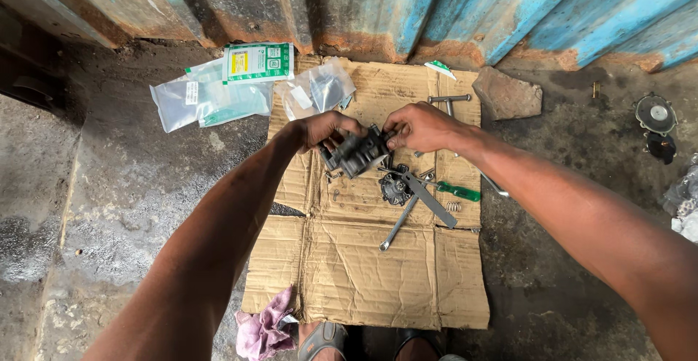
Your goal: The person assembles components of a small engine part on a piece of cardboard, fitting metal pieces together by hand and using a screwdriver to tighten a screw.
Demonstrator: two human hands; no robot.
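My left hand (325, 128) grips a dark grey metal engine part (356, 154), held above a flattened cardboard sheet (363, 266). My right hand (420, 127) pinches the top right edge of the same part with its fingertips. Just below the part, on the cardboard, lie a round black metal disc (395, 186), a flat metal bar (430, 199), a long spanner (398, 224) and a green-handled screwdriver (456, 191). A T-shaped metal tool (448, 100) lies behind my right hand.
Clear plastic bags and a green and white packet (256, 61) lie at the back left. A flat stone (507, 93) sits at the cardboard's back right corner. A pink rag (263, 328) lies at the front left. A round metal cap (656, 114) rests far right. A rusty blue corrugated wall (451, 5) stands behind.
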